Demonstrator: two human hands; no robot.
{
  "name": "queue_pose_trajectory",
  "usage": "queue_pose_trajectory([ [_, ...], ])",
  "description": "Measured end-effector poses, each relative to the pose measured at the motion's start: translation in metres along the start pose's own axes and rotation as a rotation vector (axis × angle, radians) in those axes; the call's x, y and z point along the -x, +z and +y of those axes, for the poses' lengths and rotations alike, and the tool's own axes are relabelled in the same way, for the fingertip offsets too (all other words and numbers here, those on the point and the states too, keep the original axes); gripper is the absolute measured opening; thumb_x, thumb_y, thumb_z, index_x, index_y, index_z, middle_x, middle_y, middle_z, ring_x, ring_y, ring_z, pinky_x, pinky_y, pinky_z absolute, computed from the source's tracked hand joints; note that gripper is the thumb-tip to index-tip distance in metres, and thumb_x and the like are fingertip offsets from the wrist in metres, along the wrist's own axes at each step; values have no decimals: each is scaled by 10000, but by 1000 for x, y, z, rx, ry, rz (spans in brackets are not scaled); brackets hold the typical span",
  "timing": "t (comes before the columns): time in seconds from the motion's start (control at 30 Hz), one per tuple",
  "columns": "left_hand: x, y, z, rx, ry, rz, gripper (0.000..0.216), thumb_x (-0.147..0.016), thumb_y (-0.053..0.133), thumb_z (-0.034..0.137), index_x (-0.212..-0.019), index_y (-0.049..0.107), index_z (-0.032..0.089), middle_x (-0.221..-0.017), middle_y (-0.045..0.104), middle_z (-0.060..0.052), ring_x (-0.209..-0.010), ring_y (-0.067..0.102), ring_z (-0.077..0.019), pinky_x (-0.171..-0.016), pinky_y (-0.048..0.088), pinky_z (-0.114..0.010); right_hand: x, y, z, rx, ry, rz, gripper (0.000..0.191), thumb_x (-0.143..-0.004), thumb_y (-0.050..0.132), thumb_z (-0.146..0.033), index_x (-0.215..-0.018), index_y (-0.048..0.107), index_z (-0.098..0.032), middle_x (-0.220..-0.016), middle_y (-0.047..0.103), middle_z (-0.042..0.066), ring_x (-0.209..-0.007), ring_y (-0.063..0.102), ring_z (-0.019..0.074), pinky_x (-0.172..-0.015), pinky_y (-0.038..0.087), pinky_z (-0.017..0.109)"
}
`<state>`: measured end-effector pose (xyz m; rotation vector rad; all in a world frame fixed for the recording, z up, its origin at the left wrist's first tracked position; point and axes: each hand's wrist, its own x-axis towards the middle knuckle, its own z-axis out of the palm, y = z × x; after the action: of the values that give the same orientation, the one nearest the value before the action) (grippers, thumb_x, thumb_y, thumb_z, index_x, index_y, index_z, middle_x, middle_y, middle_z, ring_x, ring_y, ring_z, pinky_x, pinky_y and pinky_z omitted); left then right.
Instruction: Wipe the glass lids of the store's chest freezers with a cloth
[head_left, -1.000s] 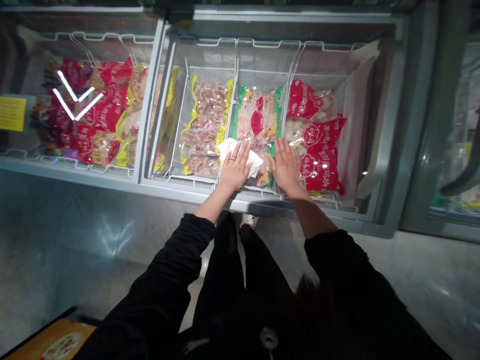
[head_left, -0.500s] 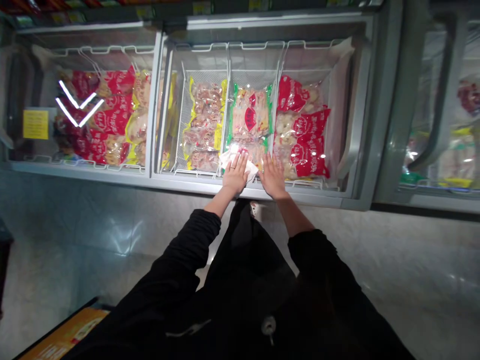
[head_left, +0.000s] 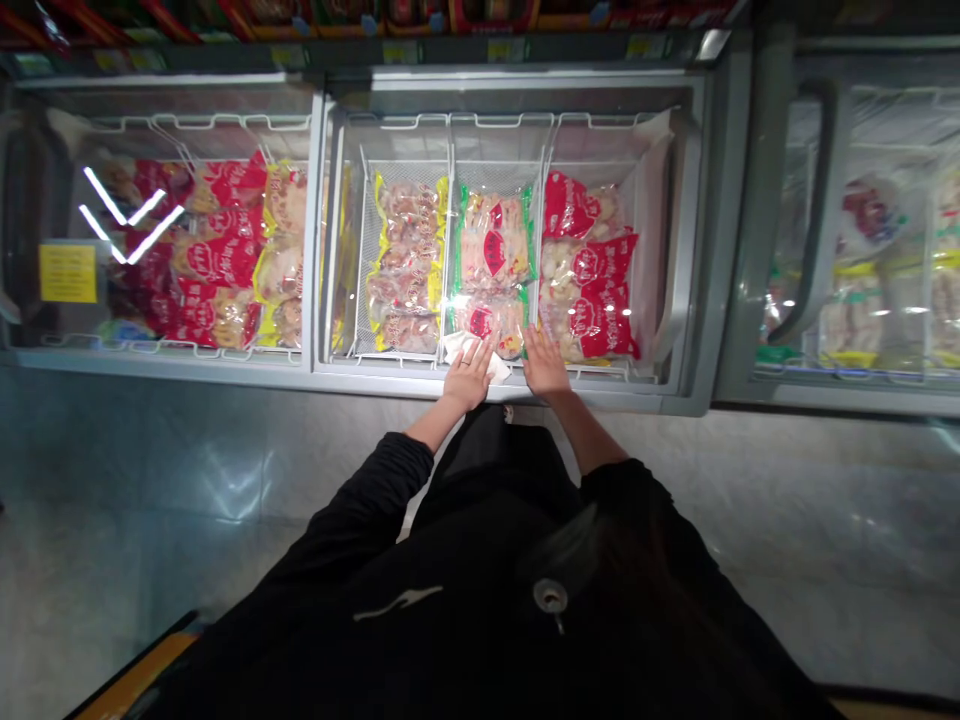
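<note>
Both my hands reach into an open chest freezer (head_left: 679, 400). My left hand (head_left: 469, 378) lies flat, fingers stretched, on a white cloth (head_left: 459, 347) at the near end of the middle wire basket. My right hand (head_left: 544, 366) lies flat beside it, fingers together, touching the near edge of a green-edged bag of frozen food (head_left: 495, 250). A yellow-edged bag (head_left: 405, 260) fills the basket to the left. Red bags (head_left: 592, 280) fill the basket to the right.
The freezer's left section lies under a glass lid (head_left: 165, 230) with red and yellow bags beneath and a yellow label (head_left: 67, 272) on it. Another freezer with a dark handle (head_left: 814, 220) stands at the right. Shelves with price tags (head_left: 502, 48) run behind. Grey tiled floor (head_left: 187, 480) lies below.
The view has pulled back and up, showing more of the freezers and floor. Both hands have slid toward the near rim of the basket and stay flat.
</note>
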<state>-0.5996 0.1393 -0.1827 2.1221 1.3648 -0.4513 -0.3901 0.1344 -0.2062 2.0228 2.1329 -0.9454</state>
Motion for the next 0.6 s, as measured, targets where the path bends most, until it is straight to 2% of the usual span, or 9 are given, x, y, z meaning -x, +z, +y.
queue_pose_trajectory([
  [0.17, -28, -17, -17, -1, 205, -39, 682, -1102, 370, 373, -1758, 264, 220, -1844, 202, 27, -1721, 124, -149, -1403, 37, -362, -1, 6, 15, 18, -40, -14, 713, -1018, 403, -184, -1722, 346, -84, -1814, 300, 121, -1683, 275, 326, -1362, 275, 551],
  [0.27, -34, -18, -29, -16, 178, -36, 705, -1103, 349, 365, -1770, 207, 184, -1858, 140, -13, -1731, 81, -195, -1406, 25, -423, 8, 15, 24, 3, -35, -11, 717, -992, 418, -157, -1704, 400, -82, -1796, 344, 110, -1672, 305, 331, -1371, 276, 529],
  [0.33, -33, -13, -31, -29, 129, -31, 720, -1107, 307, 361, -1773, 152, 134, -1863, 98, -60, -1734, 66, -248, -1404, 64, -494, 16, 20, 28, -1, -41, 8, 714, -987, 398, -131, -1700, 423, -102, -1785, 367, 91, -1666, 326, 319, -1366, 298, 512],
  [0.47, -31, 3, -18, -45, 118, -43, 727, -1114, 275, 388, -1778, 108, 143, -1861, 114, -86, -1729, 105, -304, -1385, 166, -573, 26, 22, 36, 9, -87, 57, 701, -986, 381, -104, -1680, 476, -144, -1754, 421, 68, -1641, 384, 305, -1335, 372, 505],
  [0.6, -46, 11, 5, -58, 256, -49, 711, -1113, 317, 401, -1778, 161, 205, -1856, 173, -25, -1730, 106, -241, -1405, 113, -494, 26, 19, 46, 21, -123, 92, 682, -1003, 339, -76, -1658, 512, -153, -1730, 457, 52, -1615, 436, 261, -1322, 403, 455],
])
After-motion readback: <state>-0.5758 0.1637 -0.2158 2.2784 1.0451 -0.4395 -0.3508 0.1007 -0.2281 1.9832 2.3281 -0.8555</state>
